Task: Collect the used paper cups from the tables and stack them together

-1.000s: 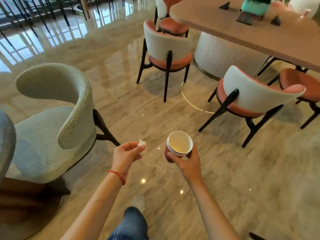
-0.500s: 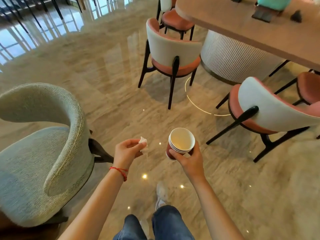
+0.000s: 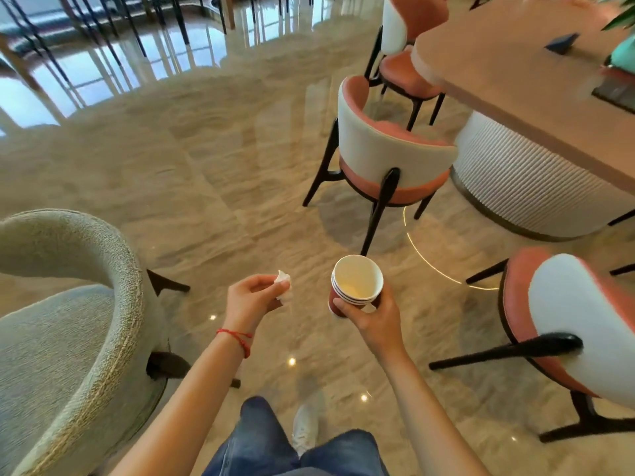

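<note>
1. While the person stands over the glossy floor [image 3: 213,187], the right hand [image 3: 372,316] grips a nested stack of paper cups [image 3: 355,283], fingers and thumb curled round its red wall below the rims.
2. Just left of that hand, the left hand [image 3: 251,298] pinches a crumpled white tissue [image 3: 283,285] between thumb and fingertips, apart from the stack.
3. The stack's long axis runs mouth to base and is tilted: the open mouth points up and back towards the camera, the base down and away.
4. In my judgement, a looser grip or more tilt could let any dregs spill or the inner cups slide out onto the slick floor.
5. Ahead and to the right of the cup hand stand a pink-and-white chair [image 3: 388,156] and, farther on, the table [image 3: 522,84]; I can make out no cups on its visible part.
</note>
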`<state>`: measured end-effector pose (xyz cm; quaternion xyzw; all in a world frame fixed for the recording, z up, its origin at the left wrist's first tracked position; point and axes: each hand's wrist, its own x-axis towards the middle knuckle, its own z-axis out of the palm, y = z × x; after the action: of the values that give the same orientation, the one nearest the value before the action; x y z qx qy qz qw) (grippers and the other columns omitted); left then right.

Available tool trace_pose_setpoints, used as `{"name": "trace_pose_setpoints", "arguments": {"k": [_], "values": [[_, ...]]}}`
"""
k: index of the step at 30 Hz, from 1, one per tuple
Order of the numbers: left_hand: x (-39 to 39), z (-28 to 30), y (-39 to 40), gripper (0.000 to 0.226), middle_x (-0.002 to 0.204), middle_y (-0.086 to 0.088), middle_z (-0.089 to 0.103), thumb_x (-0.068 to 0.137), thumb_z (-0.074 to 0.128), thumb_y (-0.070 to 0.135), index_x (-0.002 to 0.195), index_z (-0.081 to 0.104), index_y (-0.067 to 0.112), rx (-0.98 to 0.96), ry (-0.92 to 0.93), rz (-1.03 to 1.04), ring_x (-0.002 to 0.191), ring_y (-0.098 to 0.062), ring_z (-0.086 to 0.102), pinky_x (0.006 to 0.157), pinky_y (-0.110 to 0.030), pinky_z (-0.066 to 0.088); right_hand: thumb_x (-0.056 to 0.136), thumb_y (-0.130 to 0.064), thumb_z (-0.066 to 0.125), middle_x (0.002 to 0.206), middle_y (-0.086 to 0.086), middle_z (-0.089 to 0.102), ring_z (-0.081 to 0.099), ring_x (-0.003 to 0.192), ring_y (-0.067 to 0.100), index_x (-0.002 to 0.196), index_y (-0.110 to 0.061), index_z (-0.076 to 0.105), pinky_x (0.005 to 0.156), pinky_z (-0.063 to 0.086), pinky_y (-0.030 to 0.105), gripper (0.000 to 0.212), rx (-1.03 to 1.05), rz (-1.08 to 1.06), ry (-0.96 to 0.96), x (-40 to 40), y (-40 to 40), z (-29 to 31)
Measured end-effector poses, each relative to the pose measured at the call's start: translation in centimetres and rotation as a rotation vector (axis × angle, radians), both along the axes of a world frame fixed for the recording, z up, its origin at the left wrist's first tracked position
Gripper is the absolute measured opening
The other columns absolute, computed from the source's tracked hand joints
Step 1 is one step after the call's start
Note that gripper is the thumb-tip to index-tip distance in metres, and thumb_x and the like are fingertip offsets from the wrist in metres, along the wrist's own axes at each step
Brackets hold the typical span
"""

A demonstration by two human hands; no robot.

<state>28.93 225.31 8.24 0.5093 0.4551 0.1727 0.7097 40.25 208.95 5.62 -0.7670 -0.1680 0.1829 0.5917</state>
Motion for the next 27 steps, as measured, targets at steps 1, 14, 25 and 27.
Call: {"name": "trace_pose_setpoints", "arguments": {"k": [1,14,25,27], "values": [[0.9,0.0,0.9,0.006,0.079,-0.005,0.069,0.077,0.072,0.009,0.083,0.068,0.009,0.002,0.005,0.013,0.066,-0.008,0.065,0.054,-0.014,0.053,0.063,-0.013,0.086,0.099,-0.015,0.063,0.058,0.090,-0.010,0.101,-0.037,0.053,0.069,0.044,0.005,0.056,-0.001,0.017,-0.003,1.1,1.1,0.1],[12.6,-1.6,18.7,0.005,0.073,-0.002,0.070,0.076,0.073,0.008,0.077,0.069,0.011,-0.019,0.001,0.161,0.066,-0.009,0.065,0.052,-0.013,0.051,0.064,-0.013,0.086,0.105,-0.019,0.060,0.055,0.096,-0.013,0.105,-0.037,0.050,0.075,0.044,0.005,0.060,0.012,0.180,-0.013,14.6,21.4,-0.3],[17.9,-1.1,35.2,0.008,0.056,0.007,0.069,0.077,0.073,0.006,0.083,0.069,0.003,-0.018,-0.044,0.323,0.053,0.000,0.064,0.048,-0.011,0.048,0.063,-0.014,0.085,0.109,-0.014,0.060,0.056,0.101,-0.002,0.105,-0.036,0.051,0.076,0.045,0.007,0.059,-0.003,0.339,0.008,21.9,39.4,0.9],[18.4,-1.5,37.5,0.010,0.058,0.005,0.070,0.076,0.072,0.005,0.084,0.068,0.001,-0.032,-0.048,0.374,0.054,-0.001,0.065,0.049,-0.012,0.049,0.063,-0.013,0.086,0.108,-0.014,0.061,0.057,0.100,0.000,0.107,-0.033,0.050,0.077,0.045,0.010,0.061,-0.012,0.375,0.014,23.1,42.7,0.7]]}}
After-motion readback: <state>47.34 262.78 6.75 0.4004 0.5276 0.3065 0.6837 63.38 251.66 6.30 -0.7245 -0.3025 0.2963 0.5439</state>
